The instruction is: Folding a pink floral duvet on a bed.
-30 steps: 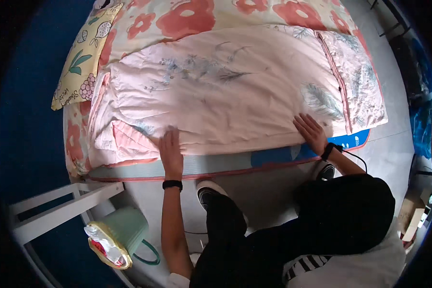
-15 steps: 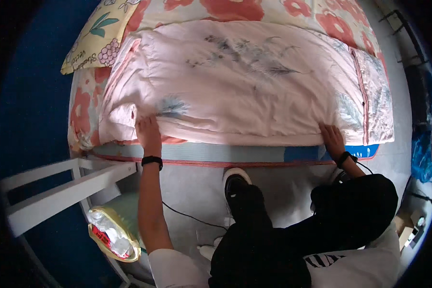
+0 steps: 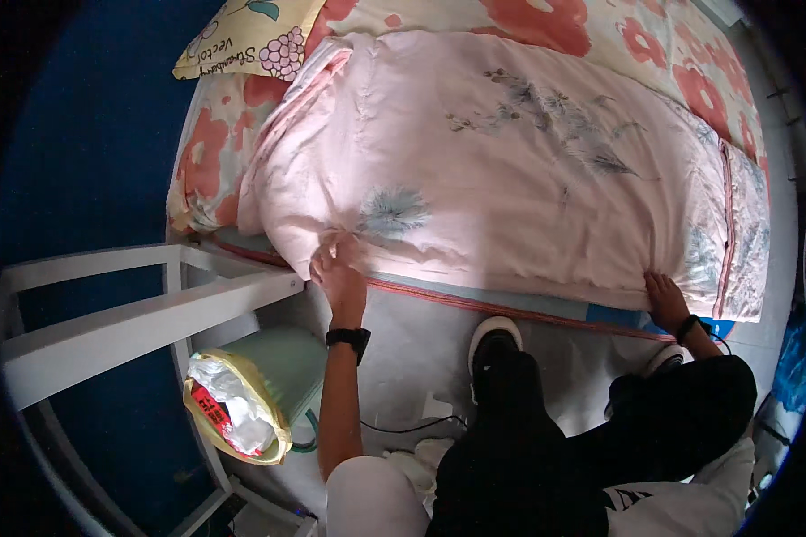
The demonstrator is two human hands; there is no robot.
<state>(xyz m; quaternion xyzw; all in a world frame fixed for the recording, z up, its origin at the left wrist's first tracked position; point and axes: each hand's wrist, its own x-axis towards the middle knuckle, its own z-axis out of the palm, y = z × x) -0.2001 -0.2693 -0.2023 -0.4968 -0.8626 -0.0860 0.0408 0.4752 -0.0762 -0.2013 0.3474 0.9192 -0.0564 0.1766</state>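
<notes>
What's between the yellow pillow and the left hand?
In the head view: floral sheet nearest the pillow, then pink quilt up to the left hand.

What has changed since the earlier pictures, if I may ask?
The turned-up near left corner of the quilt has come back down toward the near side; the left hand now curls at its edge. The right hand stays at the near edge, the pillow at far left.

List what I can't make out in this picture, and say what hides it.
Head view, pillow: far end cut off by the top edge.
Head view, mat: far side hidden by the quilt.
Head view, bin: bottom inside hidden by white waste.
Head view, left hand: blur hides whether it grips the quilt.
</notes>
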